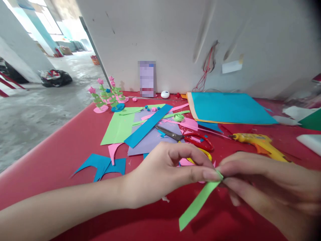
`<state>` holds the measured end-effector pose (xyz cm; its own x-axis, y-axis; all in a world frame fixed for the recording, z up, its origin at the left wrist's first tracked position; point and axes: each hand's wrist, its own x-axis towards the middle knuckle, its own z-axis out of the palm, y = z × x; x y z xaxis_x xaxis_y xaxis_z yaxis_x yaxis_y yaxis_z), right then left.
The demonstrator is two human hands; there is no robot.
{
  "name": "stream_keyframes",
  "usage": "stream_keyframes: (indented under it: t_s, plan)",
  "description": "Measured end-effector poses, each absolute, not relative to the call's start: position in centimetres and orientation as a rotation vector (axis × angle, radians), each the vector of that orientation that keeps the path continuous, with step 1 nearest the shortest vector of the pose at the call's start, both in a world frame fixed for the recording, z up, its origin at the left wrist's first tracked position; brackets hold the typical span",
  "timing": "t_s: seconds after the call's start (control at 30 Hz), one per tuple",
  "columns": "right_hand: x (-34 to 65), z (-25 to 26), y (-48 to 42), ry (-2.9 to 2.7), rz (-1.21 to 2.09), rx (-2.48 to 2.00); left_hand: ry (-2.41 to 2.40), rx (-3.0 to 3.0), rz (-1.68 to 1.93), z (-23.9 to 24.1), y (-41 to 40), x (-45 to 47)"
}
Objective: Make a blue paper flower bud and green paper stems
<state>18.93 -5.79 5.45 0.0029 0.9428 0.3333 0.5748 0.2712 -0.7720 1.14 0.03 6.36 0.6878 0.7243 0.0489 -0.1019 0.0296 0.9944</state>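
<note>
Both hands meet low in the view over the red table (62, 150). My left hand (165, 170) pinches the top end of a green paper strip (195, 206) between thumb and fingers. My right hand (265, 187) pinches the same end from the right, fingers closed on it. The strip hangs down and to the left, its free end above the table. Just beyond the hands lie red-handled scissors (190, 137) on a purple sheet (150, 137).
A yellow glue gun (260, 144) lies right of the scissors. A stack of blue paper (228, 108) sits at the back, with green paper (120, 127), a blue strip (147, 125) and blue scraps (102, 165) to the left. Small paper flowers (107, 95) stand near the wall.
</note>
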Motion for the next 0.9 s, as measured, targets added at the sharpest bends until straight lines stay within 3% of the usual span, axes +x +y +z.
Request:
stream_keyframes:
  t_s: [0.1,0.33,0.6,0.9]
  plan:
    - [18.8,6.7,-4.8,-1.733,0.532,-1.318,0.484,1.250,0.614,5.8,0.4,1.2]
    - [19.2,6.6,-3.5,-1.650,1.014,-1.170,0.468,1.153,0.612,5.0,0.7,1.2]
    - [19.4,6.6,-3.3,-1.650,1.087,-1.208,0.518,1.187,0.604,5.3,0.3,1.3]
    - [18.6,6.1,-3.7,-1.266,1.150,-1.279,0.644,1.676,0.808,5.7,-0.3,1.3]
